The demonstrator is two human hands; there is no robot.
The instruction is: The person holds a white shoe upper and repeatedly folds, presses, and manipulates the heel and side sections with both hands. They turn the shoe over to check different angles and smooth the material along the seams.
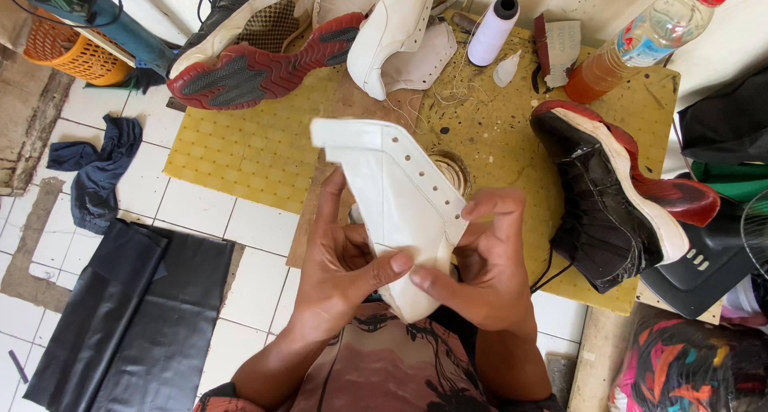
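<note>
We're looking straight down on both hands, and they share one thing: a white leather shoe upper [400,196], held up near us above the yellow mat [248,152]. Our left hand [340,264] is closed on it from the left, thumb pressed across its near end, fingers running up behind the leather where we can't see them. Our right hand [484,260] pinches the right edge, index finger hooked over the row of eyelet holes, thumb meeting the left thumb low down. The upper's near tip is hidden between the palms, and we can't make out what lies under it on the mat beyond a sliver of a round metal piece [454,170].

Counting now. Far left, one shoe lies on its side, showing a red and grey sole [256,64]; its top is cut off by the frame. Beside it, one more white upper [396,36], also cropped at the far edge. One spool of white thread [492,30] stands far centre, with loose thread trailing across the mat. One plastic bottle [640,44] with a red cap leans at far right, orange liquid at its base. One black shoe with a white and red sole [616,196] sits right of our hands. On the tiled floor to the left: one dark blue cloth [96,172], one black sheet [128,316], and one orange basket [68,52], partly cut off.
</note>
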